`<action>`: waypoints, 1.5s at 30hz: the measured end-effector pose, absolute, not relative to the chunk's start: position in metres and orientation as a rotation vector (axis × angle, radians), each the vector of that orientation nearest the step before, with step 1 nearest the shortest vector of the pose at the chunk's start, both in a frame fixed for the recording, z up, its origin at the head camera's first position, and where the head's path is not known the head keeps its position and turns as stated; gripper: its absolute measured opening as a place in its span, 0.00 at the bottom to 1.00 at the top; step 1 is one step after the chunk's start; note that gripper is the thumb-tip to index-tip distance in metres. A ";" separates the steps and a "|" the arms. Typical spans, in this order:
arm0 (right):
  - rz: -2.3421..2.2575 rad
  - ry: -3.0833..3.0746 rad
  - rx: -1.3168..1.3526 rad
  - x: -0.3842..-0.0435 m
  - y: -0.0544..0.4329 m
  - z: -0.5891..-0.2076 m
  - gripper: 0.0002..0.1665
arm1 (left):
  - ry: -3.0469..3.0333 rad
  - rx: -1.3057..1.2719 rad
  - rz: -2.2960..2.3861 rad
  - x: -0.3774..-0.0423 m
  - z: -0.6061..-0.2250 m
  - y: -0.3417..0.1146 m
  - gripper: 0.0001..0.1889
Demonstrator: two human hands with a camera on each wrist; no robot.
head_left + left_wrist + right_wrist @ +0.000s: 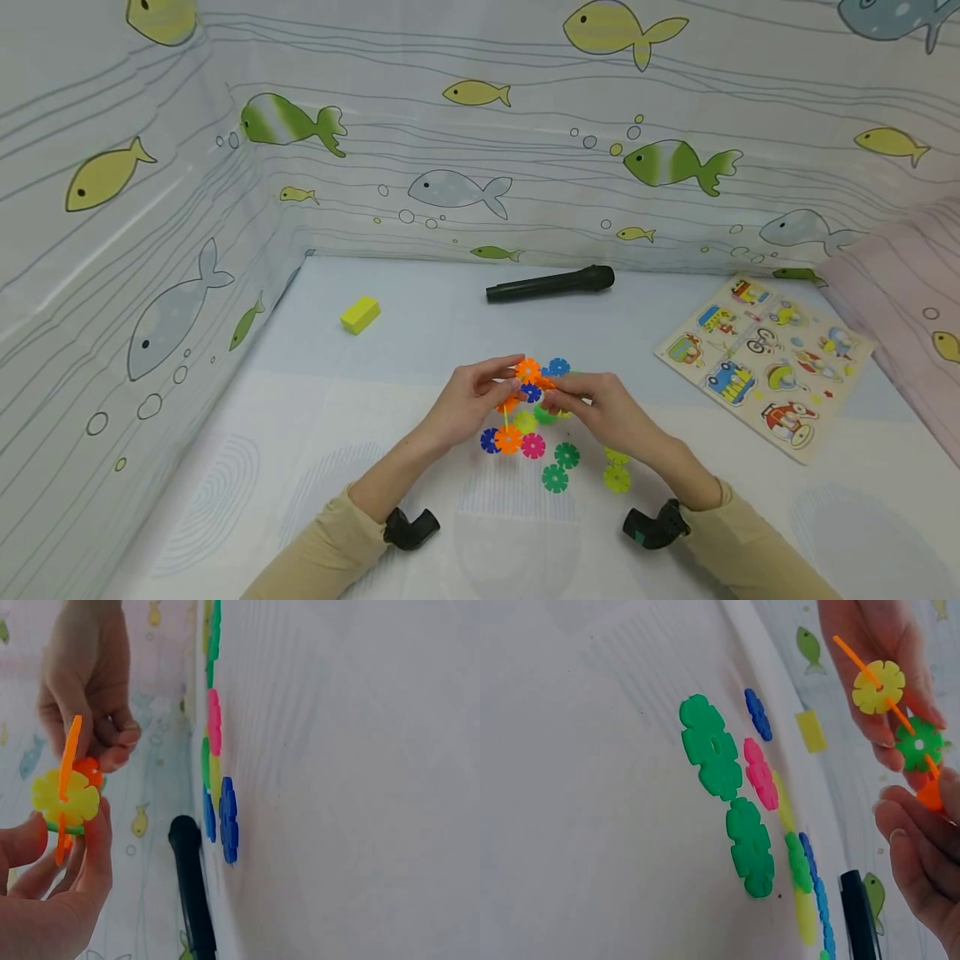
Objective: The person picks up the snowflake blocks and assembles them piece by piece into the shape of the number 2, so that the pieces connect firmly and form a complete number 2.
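Above the table, my left hand [468, 404] holds a joined piece of notched plastic discs between thumb and fingers. In the left wrist view that piece shows a yellow disc [66, 796] crossed by edge-on orange discs [70, 757]. The right wrist view shows a green disc [919, 744] further along it. At its far end my right hand [603, 408] pinches an orange disc [546, 382]; the fingers partly cover it. Under and near the hands lie loose discs: pink [533, 446], dark blue [491, 441], green [555, 478] and yellow [617, 478].
A black microphone [551, 284] lies at the back of the table, with a yellow block [361, 315] to its left. On the right is a wooden picture puzzle board [772, 367]. A fish-patterned curtain [540, 117] stands behind. Both wrists wear black cameras [656, 525].
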State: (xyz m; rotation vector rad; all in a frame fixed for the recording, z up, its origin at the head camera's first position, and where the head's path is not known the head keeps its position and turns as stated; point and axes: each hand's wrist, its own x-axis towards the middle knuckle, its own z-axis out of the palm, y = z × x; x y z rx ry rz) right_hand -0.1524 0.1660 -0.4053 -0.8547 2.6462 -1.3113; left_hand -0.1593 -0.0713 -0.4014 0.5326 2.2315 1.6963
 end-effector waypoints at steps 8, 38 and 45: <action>-1.290 2.707 -0.931 -0.150 0.164 -0.406 0.09 | 2.217 0.556 1.694 -0.159 -0.403 -0.071 0.24; -1.245 2.907 -1.094 -0.144 0.156 -0.414 0.05 | 2.353 0.644 1.623 -0.153 -0.404 -0.067 0.23; -1.269 2.916 -1.094 -0.145 0.155 -0.417 0.05 | 2.348 0.666 1.633 -0.153 -0.404 -0.067 0.23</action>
